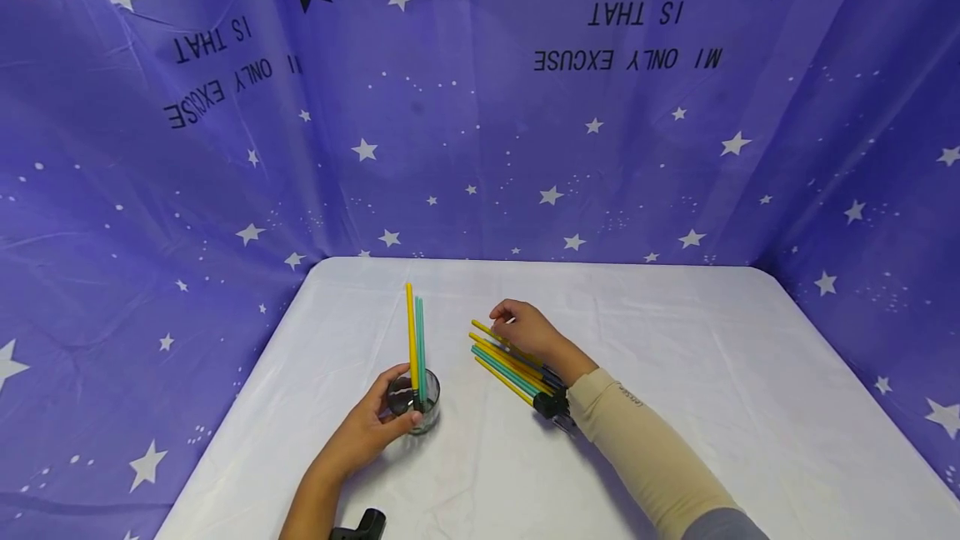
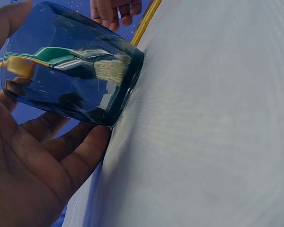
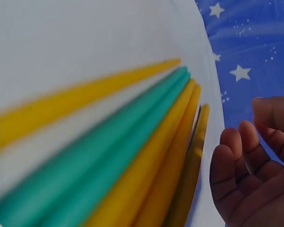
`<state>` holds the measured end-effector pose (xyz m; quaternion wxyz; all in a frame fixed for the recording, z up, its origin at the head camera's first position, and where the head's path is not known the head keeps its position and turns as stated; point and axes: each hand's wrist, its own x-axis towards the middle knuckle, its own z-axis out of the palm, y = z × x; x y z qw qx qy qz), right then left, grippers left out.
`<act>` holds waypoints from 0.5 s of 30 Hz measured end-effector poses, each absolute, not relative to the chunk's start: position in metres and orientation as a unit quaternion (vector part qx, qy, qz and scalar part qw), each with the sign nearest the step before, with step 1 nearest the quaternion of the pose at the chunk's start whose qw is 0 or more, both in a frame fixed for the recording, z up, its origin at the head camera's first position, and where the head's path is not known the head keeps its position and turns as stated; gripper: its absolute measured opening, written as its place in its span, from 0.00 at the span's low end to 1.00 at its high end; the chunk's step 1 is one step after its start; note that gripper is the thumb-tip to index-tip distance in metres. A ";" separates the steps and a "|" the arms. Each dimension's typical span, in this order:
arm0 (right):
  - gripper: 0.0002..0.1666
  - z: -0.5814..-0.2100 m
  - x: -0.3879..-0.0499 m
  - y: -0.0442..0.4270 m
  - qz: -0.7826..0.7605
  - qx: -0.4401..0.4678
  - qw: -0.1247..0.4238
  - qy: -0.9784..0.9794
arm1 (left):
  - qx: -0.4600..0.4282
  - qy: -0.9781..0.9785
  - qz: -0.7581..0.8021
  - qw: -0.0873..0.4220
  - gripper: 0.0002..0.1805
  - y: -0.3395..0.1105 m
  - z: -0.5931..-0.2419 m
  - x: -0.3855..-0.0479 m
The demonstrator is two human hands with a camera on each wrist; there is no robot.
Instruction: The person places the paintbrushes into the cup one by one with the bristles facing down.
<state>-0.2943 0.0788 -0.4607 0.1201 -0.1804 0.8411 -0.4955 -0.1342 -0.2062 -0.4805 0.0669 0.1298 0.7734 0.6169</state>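
Observation:
My left hand [image 1: 367, 436] grips a clear drinking glass [image 1: 432, 417] from its left side, thumb at the front. One yellow paintbrush [image 1: 412, 332] and two teal paintbrushes [image 1: 422, 340] stand in it, handles up. Pale bristles [image 2: 111, 70] show low inside the glass in the left wrist view. Over a fanned row of yellow paintbrushes [image 1: 504, 381] and teal paintbrushes [image 1: 501, 366] on the table hovers my right hand [image 1: 528, 332]. Its fingers [image 3: 222, 172] are loosely bent with nothing between them, beside the handle tips. The brushes' far ends are hidden under the right wrist.
A white cloth covers the table [image 1: 675, 332]. Purple star-printed curtain [image 1: 480, 132] hangs behind it and along both sides. Black devices sit at the left wrist [image 1: 367, 525] and by the right wrist [image 1: 547, 404].

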 end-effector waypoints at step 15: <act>0.09 -0.460 -0.305 0.086 -0.369 -0.171 0.160 0.900 | 0.137 0.773 0.615 0.070 0.40 -0.207 -0.481 -0.134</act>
